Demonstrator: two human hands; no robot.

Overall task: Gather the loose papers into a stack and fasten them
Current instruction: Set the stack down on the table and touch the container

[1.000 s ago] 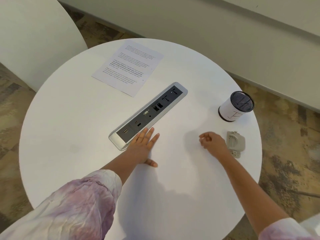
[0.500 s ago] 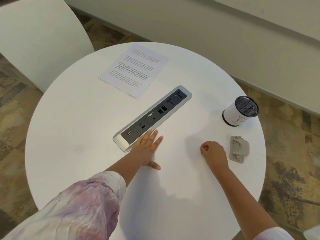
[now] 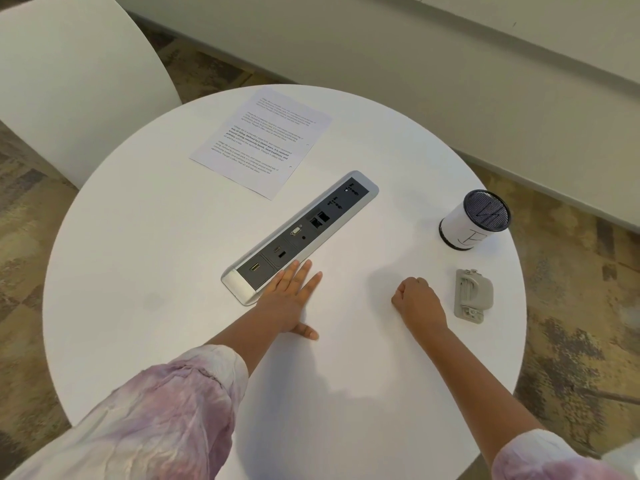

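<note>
A single head-worn wide-angle view is given, aimed forward and steeply down at the round worktop (image 3: 138, 271), seen from close above; floor is shown around its edges.

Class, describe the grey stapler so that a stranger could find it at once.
On the round white table, look at the right edge, beside the closed right hand. The stapler lies flat there, grey and blocky, unlike the upright mesh cup behind it.

Papers (image 3: 261, 142) behind socket strip (image 3: 300, 233)
</note>
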